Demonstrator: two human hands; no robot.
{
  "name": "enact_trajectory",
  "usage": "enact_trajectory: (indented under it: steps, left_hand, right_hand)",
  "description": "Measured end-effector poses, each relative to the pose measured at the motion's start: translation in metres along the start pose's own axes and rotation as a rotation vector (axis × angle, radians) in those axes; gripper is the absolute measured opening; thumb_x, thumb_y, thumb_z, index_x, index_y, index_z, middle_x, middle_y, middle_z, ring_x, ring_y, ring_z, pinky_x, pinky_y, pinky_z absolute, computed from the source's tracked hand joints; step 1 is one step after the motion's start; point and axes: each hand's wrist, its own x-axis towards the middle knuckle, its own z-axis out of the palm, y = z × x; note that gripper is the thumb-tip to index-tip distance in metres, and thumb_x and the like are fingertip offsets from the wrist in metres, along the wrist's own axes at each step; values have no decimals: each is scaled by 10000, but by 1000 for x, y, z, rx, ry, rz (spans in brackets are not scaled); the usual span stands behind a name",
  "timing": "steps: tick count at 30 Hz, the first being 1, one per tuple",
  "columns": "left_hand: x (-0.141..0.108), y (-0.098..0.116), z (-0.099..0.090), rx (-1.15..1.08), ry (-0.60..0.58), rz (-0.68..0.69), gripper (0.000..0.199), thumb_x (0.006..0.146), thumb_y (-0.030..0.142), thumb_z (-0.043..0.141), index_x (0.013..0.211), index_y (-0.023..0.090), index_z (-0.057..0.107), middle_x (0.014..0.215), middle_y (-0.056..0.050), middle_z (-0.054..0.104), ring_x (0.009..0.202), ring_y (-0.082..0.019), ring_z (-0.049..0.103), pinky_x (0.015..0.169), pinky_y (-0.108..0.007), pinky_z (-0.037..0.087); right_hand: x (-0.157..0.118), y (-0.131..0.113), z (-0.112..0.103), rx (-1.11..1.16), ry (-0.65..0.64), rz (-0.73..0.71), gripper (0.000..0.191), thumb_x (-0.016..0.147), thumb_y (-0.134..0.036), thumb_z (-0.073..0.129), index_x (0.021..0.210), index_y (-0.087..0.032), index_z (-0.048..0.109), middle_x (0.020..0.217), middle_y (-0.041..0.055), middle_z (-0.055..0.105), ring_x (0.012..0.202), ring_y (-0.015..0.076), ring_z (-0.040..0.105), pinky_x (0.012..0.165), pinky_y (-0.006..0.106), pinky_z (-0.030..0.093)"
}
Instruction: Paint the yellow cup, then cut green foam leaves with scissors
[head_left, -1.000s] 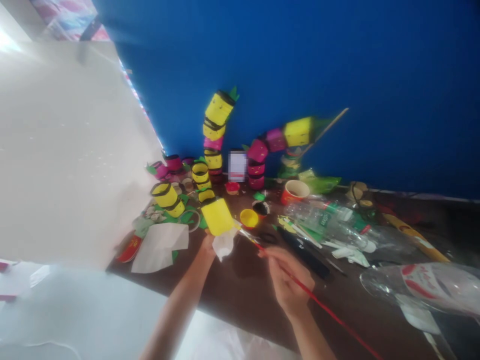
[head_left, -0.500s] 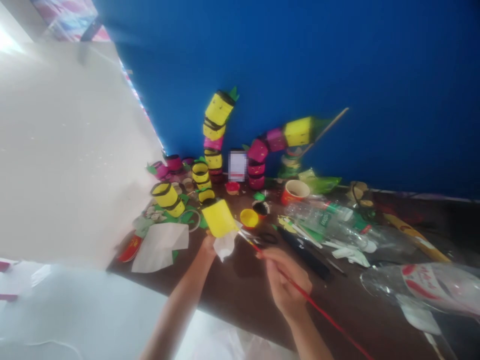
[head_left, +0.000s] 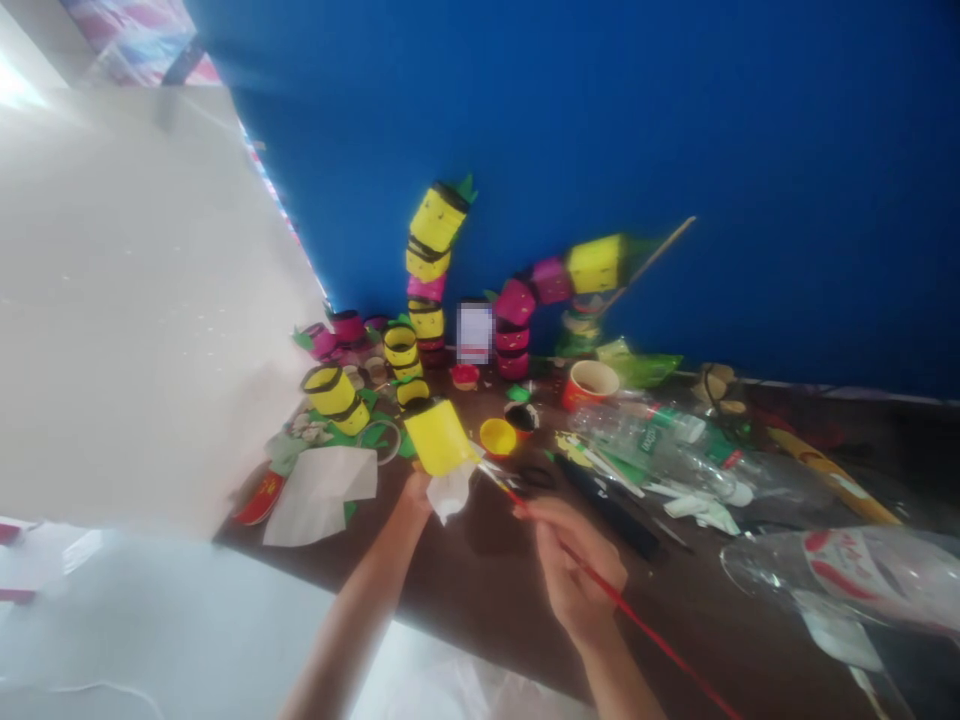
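Observation:
A yellow-painted paper cup is held up over the table by my left hand, whose fingers are mostly hidden behind it. A piece of white paper hangs just below the cup. In my right hand, closed in a pencil-like grip, is a paintbrush with a long red handle. Its bristles are at the cup's lower right edge; blur hides whether they touch. Beyond them stand a small pot of yellow paint and a dark paint pot.
Yellow and magenta cup stacks lean at the blue wall. White paper and a tape ring lie left. Right are an orange cup, scissors, clear bottles and a larger bottle.
My right hand and the brush have shifted very slightly. The cup in my left hand stays almost where it was.

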Motion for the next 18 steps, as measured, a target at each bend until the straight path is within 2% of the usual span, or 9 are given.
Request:
enact_trajectory:
  steps: [4,7,12,15,18]
  left_hand:
    - [0,0,-2,23,-40,-9,174,564,294,765,682,181,705,622,-4,696,568,-146,652,771,-266,512]
    - [-1,1,-3,28,-70,-6,157,574,290,761,674,183,705,623,-10,701,568,-151,654,751,-263,517]
    - [1,1,-4,36,-105,19,205,619,370,719,709,186,705,661,-26,712,683,-189,674,801,-305,508]
    - [2,1,-6,46,-117,28,198,602,345,735,713,183,706,662,-20,711,690,-179,674,828,-287,494]
    - [2,0,-7,62,-123,30,164,600,306,742,707,187,706,651,-12,708,648,-160,667,827,-267,489]
  right_hand:
    - [7,-8,8,-13,-67,9,172,823,-122,509,919,-208,623,840,51,691,771,155,672,683,245,553]
    - [7,-9,9,-8,-87,33,164,822,-116,509,904,-199,625,841,52,687,767,150,668,687,242,544]
    - [-3,-1,2,82,19,27,128,819,-131,503,787,-185,615,675,22,641,642,151,642,589,258,531]
    - [-3,-1,2,70,37,21,148,817,-112,499,845,-185,625,735,34,667,688,156,660,627,264,548]
    - [3,-4,7,51,-8,-22,171,810,-99,511,899,-190,626,799,49,688,733,159,673,647,249,559]
